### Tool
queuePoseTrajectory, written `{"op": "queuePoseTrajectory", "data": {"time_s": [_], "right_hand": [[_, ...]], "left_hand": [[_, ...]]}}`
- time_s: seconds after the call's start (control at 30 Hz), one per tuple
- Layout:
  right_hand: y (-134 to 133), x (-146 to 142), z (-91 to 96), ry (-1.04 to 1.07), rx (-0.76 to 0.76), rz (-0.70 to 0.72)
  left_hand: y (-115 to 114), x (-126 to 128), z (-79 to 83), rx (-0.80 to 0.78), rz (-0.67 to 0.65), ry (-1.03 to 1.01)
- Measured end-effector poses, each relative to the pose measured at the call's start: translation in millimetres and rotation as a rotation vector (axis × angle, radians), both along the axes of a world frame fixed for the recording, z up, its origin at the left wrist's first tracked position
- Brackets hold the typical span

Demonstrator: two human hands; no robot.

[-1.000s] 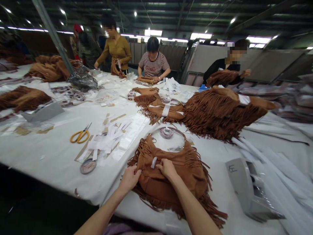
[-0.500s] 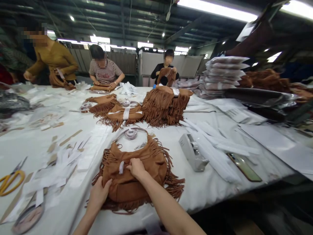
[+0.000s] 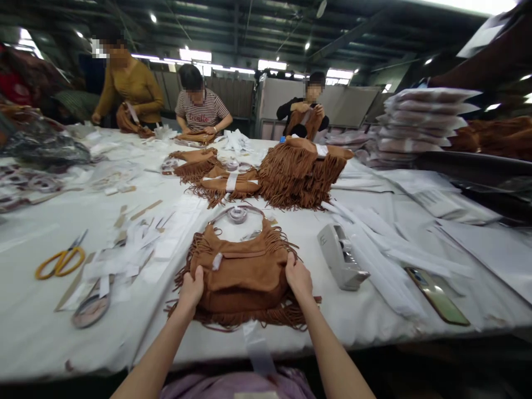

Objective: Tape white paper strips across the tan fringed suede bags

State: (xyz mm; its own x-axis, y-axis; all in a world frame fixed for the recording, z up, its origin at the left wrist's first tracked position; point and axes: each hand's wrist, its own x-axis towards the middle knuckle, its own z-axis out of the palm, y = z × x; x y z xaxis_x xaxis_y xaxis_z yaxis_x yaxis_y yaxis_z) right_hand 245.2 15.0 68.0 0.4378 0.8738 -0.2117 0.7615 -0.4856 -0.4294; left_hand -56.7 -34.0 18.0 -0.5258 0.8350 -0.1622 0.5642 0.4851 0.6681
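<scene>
A brown suede fringed bag [image 3: 245,274] lies flat on the white table [image 3: 291,327] in front of me, its wrapped handle [image 3: 238,213] arching away from me. My left hand [image 3: 192,289] grips the bag's left edge, fingers curled over it. My right hand [image 3: 298,277] grips the right edge the same way. A small white tag [image 3: 216,261] sticks to the bag's upper left. A strip of white tape [image 3: 257,348] hangs over the table's near edge.
A grey tape dispenser [image 3: 339,256] and a phone [image 3: 437,296] lie to the right. Yellow scissors [image 3: 61,260], paper strips and a tape roll [image 3: 90,309] lie left. More fringed bags [image 3: 300,169] pile up beyond. Three people work across the table. Packed stacks [image 3: 419,119] stand far right.
My hands have moved apart from the bag's middle to its two side edges. My view has swung back to the left a little.
</scene>
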Motion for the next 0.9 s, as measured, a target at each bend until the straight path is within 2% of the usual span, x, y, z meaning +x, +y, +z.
{"op": "queuePoseTrajectory", "data": {"time_s": [0.2,0.3,0.4,0.6,0.9], "right_hand": [[11.4,-21.6,-2.4,-0.119,0.009,0.001],[12.1,-31.9,-9.7,-0.171,0.057,0.051],[13.3,-29.2,-15.2,-0.205,0.101,0.108],[17.6,-8.0,-20.5,-0.269,0.081,0.087],[20.4,-7.2,-29.3,-0.345,0.100,0.128]], "left_hand": [[3.6,9.0,4.1,-0.043,0.026,0.125],[10.7,2.2,14.0,-0.030,-0.015,0.175],[16.5,-7.8,19.7,-0.013,-0.056,0.227],[10.0,-3.4,5.8,-0.073,-0.091,0.312],[4.2,-5.9,-2.8,-0.099,-0.128,0.385]]}}
